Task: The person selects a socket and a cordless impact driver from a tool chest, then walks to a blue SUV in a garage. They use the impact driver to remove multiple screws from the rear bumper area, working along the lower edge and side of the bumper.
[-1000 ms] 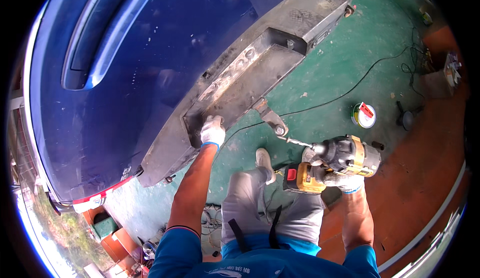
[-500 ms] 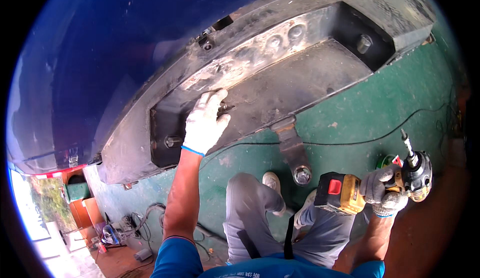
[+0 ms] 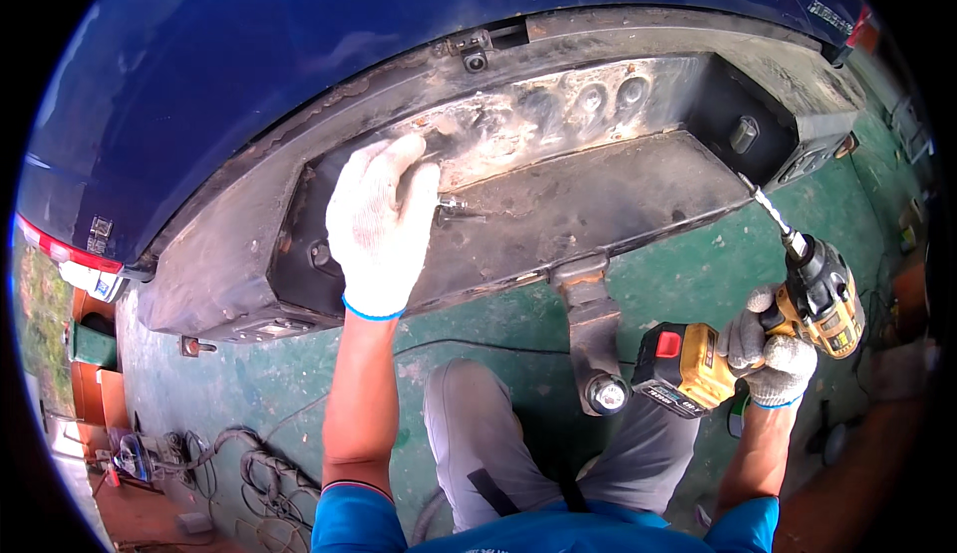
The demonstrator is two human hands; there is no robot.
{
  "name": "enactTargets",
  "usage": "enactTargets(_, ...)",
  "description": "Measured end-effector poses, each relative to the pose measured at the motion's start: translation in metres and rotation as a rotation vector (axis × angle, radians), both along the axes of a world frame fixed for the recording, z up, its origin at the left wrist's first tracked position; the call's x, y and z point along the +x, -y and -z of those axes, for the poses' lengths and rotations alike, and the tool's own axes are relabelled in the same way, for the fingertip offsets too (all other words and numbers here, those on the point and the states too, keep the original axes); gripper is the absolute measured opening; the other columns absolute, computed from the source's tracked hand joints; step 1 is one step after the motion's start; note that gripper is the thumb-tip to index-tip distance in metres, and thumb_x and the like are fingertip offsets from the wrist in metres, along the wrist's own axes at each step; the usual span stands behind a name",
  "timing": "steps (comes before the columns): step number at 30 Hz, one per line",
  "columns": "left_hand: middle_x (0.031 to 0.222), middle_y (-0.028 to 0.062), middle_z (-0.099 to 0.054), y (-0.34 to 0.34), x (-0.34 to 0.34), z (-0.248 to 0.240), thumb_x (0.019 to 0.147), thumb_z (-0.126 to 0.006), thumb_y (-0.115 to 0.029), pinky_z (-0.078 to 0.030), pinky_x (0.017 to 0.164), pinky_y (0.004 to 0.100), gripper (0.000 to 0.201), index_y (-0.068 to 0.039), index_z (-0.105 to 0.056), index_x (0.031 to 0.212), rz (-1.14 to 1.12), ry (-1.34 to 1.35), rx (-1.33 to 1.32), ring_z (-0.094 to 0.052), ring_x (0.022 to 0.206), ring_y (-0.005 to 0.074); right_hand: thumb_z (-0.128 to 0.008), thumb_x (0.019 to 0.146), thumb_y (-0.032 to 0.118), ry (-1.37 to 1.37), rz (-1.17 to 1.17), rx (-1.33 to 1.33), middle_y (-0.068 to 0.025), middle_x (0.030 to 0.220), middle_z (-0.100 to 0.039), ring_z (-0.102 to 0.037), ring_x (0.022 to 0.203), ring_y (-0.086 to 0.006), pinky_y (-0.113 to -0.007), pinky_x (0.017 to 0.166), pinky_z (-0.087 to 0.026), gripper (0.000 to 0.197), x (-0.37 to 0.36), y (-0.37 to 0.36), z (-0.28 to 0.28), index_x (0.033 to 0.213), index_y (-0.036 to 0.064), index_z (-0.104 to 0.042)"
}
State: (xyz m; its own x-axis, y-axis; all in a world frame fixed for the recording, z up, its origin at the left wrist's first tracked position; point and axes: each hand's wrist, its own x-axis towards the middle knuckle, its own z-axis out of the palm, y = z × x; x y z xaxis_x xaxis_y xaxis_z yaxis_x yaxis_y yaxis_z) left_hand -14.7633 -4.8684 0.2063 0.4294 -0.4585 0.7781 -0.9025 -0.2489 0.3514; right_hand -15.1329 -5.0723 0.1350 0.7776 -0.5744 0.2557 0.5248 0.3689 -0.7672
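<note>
A yellow-and-black cordless drill stands out at the right, held above the green painted floor in front of a long, dark grey metal bumper. Its barrel is rounded and black toward the front, its yellow-and-black block battery carries a bright red square, and a slim, silvery spiral bit points up and to the left; whether the tip touches the bumper's front edge, I cannot tell. The right hand, in a white knit glove with greyed fingers, is wrapped firmly round the drill's handle. The left hand, in a white knit glove with a blue cuff, is over the left part of the recess — fingers extended, thumb parted, holding nothing that shows. Just beside its thumb, a small silvery metal piece lies on the recess's shelf. The bumper is scuffed and dusty, its back wall pale and blotched with round hollows; from its lower edge juts a rust-brown flat metal arm — ending in a shiny round steel head.
</note>
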Motion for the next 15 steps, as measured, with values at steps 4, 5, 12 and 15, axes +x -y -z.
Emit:
enactTargets(4,0.105,0.0127,-0.076,0.041,0.016,-0.025,0.082,-0.082,-0.011,-0.056,0.092,0.0356,0.025,-0.004,-0.078,0.106,-0.057,0.393,-0.133,-0.072,0.1,0.0278,-0.085,0.076,0.017,-0.101,0.084,-0.073,-0.0079,0.066,-0.06,-0.062,0.059,-0.0237,-0.041,0.067,-0.053,0.062,0.009,-0.004,-0.029,0.127,-0.006,-0.057)
enactTargets(5,0.106,0.0117,-0.077,0.048,0.024,-0.021,0.083,-0.083,-0.02,-0.055,0.095,0.0379,0.03,-0.005,-0.078,0.108,-0.058,0.419,-0.18,-0.072,0.101,0.0277,-0.087,0.076,0.019,-0.189,0.16,-0.125,-0.0072,0.066,-0.06,-0.063,0.061,-0.0227,-0.041,0.068,-0.053,0.065,0.013,-0.007,-0.037,0.127,-0.0062,-0.057)
enactTargets(12,0.106,0.0104,-0.077,0.089,0.016,-0.026,0.081,-0.082,-0.036,-0.053,0.091,0.0421,0.047,-0.006,-0.074,0.117,-0.227,0.205,-0.056,-0.07,0.1,0.0287,-0.09,0.073,0.004,-0.449,0.393,-0.317,-0.0054,0.112,-0.075,-0.071,0.097,-0.0185,-0.036,0.088,-0.06,0.056,0.025,-0.006,-0.074,0.125,0.0048,-0.07)
enactTargets(15,0.101,0.0082,-0.076,0.097,0.014,-0.03,0.081,-0.082,-0.035,-0.054,0.087,0.0421,0.044,-0.01,-0.075,0.115,-0.271,0.167,-0.05,-0.069,0.097,0.0268,-0.088,0.075,0.007,-0.483,0.408,-0.328,-0.0044,0.103,-0.075,-0.071,0.092,-0.0167,-0.035,0.087,-0.059,0.044,0.037,-0.01,-0.088,0.116,0.0048,-0.073)
